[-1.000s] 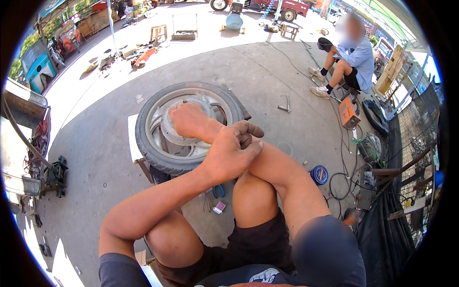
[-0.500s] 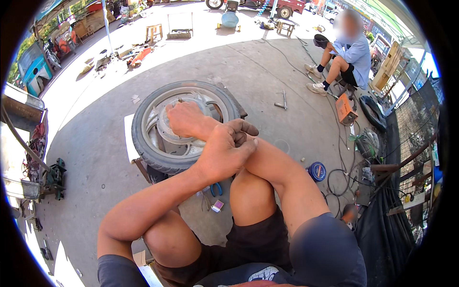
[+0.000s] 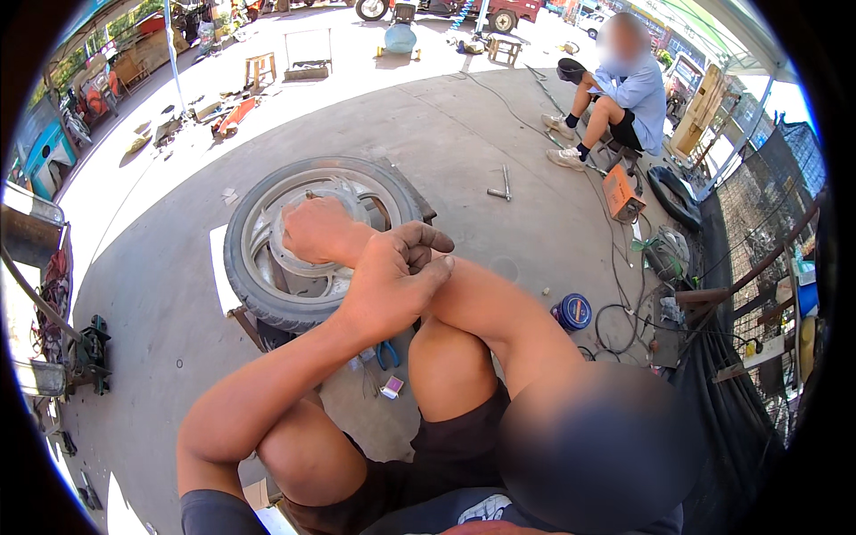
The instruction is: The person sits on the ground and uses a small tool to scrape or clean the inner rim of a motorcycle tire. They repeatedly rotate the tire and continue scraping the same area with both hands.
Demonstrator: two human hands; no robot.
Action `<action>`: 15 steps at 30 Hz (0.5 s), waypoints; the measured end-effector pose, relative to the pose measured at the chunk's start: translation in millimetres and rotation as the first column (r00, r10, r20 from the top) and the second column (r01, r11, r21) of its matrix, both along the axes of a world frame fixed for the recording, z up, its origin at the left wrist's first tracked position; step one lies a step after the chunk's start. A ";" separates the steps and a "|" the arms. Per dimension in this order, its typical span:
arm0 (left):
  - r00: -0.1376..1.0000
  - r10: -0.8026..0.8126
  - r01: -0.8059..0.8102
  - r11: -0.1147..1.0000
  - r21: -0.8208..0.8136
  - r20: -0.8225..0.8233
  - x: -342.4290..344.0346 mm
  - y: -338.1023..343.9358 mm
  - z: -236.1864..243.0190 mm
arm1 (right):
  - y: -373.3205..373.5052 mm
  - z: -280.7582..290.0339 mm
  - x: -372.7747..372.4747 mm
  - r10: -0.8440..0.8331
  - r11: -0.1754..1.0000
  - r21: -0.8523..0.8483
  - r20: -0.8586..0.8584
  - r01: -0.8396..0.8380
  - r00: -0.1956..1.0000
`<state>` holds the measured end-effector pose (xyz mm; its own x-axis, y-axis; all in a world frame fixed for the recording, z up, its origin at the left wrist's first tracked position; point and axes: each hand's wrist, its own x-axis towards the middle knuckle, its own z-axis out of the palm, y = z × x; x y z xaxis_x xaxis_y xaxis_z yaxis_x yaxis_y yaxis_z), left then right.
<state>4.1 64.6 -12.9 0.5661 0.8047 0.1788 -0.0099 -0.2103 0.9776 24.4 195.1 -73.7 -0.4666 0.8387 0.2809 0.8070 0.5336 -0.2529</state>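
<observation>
- Resting over the right forearm, the left hand has its fingers loosely curled; the view does not settle whether it grips the arm or merely lies on it. If it bears down there, the crossed arms could hamper each other.
- The right hand is bunched over the hub of the spoked wheel. Its fingertips are hidden, so what it clasps, if anything, I cannot tell. Its knuckles could scrape on the metal should it slip.
- The wheel lies flat in front of the person's knees, on a low bench that it mostly covers. Its tyre appears to overhang the near side, so a hard push there could tip or slide it.
- A short stub shows just past the right knuckles; a sideways knock might hurt the hand.
- Blue-handled pliers and a small pink-and-white box lie on the floor near the person's leg, where a shifting foot could kick or crush them.
- Farther off to the right, the angled wrench and blue tub are well apart from the wheel; stretching for either could upset the person's balance.
</observation>
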 end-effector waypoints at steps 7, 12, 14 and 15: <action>1.000 0.007 -0.008 0.999 0.034 0.009 1.1 1.9 -3.3 | -1.0 -0.2 5.7 -0.002 1.000 -0.003 -0.002 0.002 1.000; 1.000 -0.003 0.003 1.000 0.029 0.020 0.9 2.3 -4.2 | 1.8 -3.1 6.2 0.013 1.000 0.015 -0.002 -0.013 1.000; 1.000 -0.015 0.014 1.000 0.024 0.018 1.5 2.3 -3.0 | 1.4 -3.2 7.8 0.010 1.000 0.020 -0.001 -0.010 1.000; 1.000 -0.010 0.010 1.000 0.026 0.021 1.3 2.2 -3.6 | 2.3 -3.2 6.3 0.012 1.000 0.018 -0.003 -0.012 1.000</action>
<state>5.4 66.8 -16.5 0.5698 0.7940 0.2116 -0.0330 -0.2352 0.9714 30.7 197.5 -77.0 -0.4756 0.8279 0.2973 0.7997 0.5477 -0.2461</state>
